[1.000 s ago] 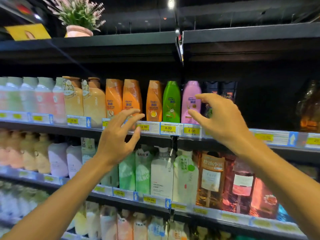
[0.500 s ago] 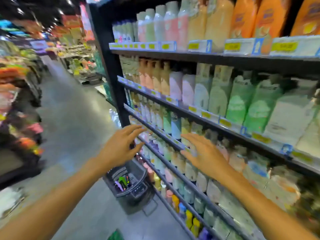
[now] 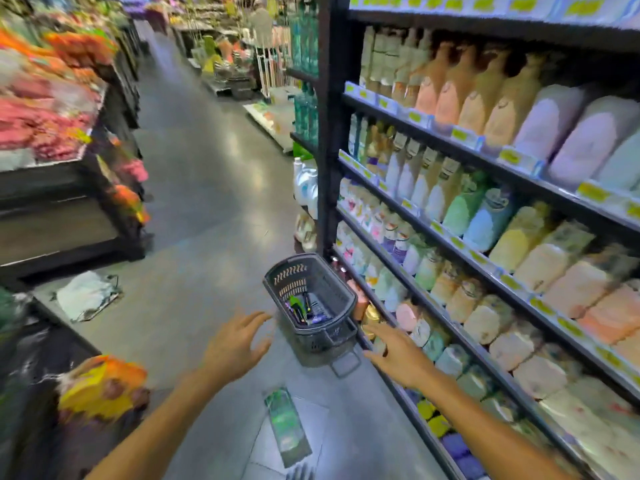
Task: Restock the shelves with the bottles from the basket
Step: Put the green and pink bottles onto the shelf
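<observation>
A dark grey plastic basket [image 3: 313, 271] stands on the floor beside the foot of the shelves [image 3: 485, 271]. Inside it lie a few bottles [image 3: 304, 308], green, dark and purple. My left hand [image 3: 235, 344] hovers open just left of the basket, fingers spread, holding nothing. My right hand [image 3: 398, 351] is open too, reaching down at the basket's near right corner, in front of the lowest shelf rows. The shelves on the right are packed with pastel bottles behind yellow price tags.
The grey aisle floor [image 3: 207, 209] runs away ahead. A dark display of colourful goods [image 3: 52, 109] lines the left side. A white bag [image 3: 86, 294] lies on the floor at left, and a green flat pack [image 3: 287, 426] lies near my feet. Orange-yellow packets [image 3: 100, 382] sit at lower left.
My view swung from the upper shelf down and left to the floor. Both empty hands dropped from the shelf edge towards the basket, which now lies close below them.
</observation>
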